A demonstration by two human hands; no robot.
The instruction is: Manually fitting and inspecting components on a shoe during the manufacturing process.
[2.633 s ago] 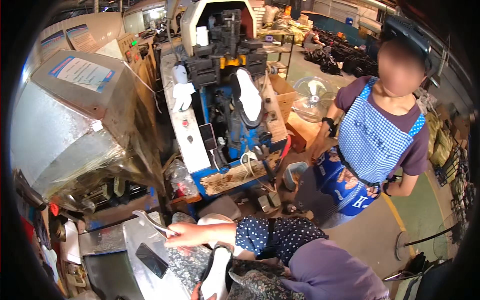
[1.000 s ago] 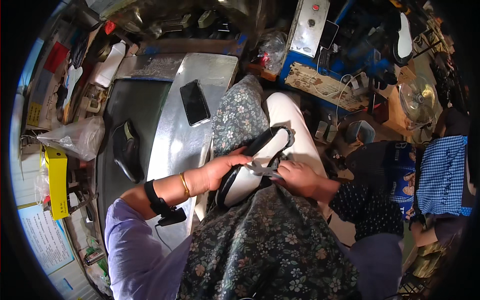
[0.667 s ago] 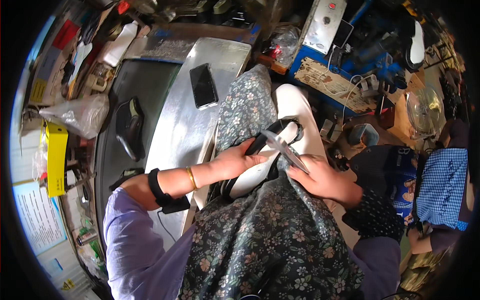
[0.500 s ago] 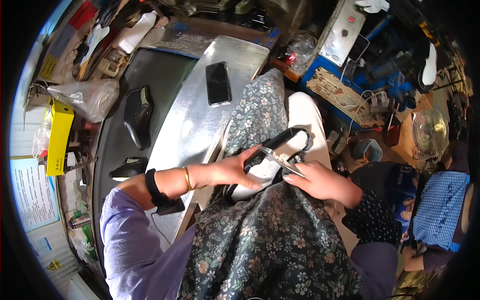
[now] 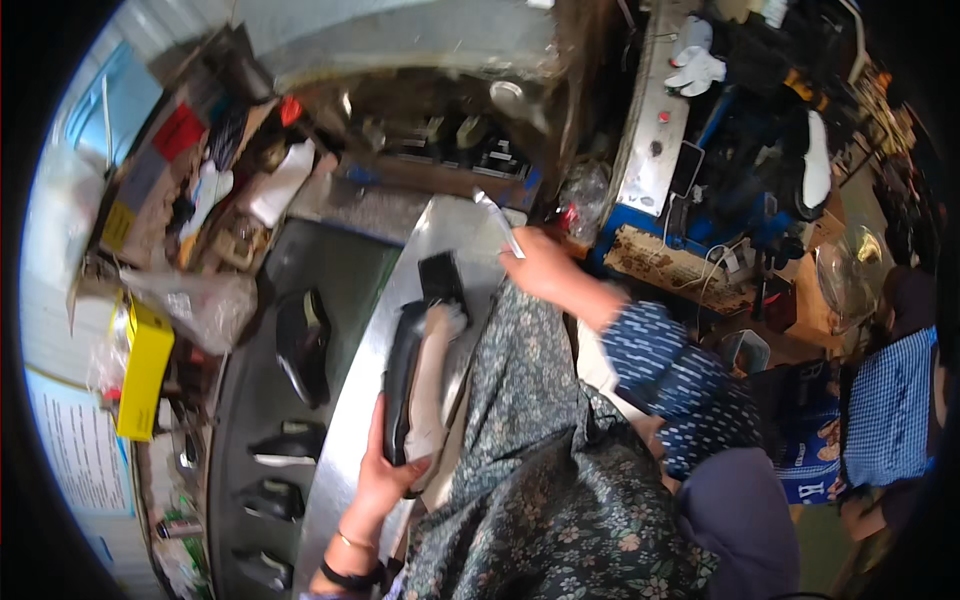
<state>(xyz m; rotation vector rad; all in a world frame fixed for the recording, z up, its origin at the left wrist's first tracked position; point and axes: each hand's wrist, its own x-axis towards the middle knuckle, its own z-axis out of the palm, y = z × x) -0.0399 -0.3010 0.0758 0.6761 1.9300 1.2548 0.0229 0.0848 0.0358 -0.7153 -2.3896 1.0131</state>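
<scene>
My left hand [image 5: 380, 480] grips a black shoe [image 5: 402, 375] near its lower end. The shoe lies over the metal tabletop, its long beige side turned toward my apron. The shoe's upper end meets or overlaps a black phone [image 5: 438, 272] on the same metal surface. Out past the apron, near the far end of the metal top, my right hand [image 5: 550, 275] is closed round a slim silver metal tool [image 5: 497, 220]. Motion blur hides the tool's exact kind. Tool and shoe are apart.
Left of the metal tabletop [image 5: 345, 455], several dark shoes [image 5: 303, 345] sit on a black belt [image 5: 345, 265]. A yellow box [image 5: 146, 372] and a plastic bag [image 5: 215, 305] are farther left. A blue machine [image 5: 690, 235] stands at right, near another person's checkered sleeve [image 5: 890, 405].
My hands have separated. The left carried the shoe from my lap left onto the metal top; the right moved forward with the metal tool. The view has shifted, showing more shoes on the belt.
</scene>
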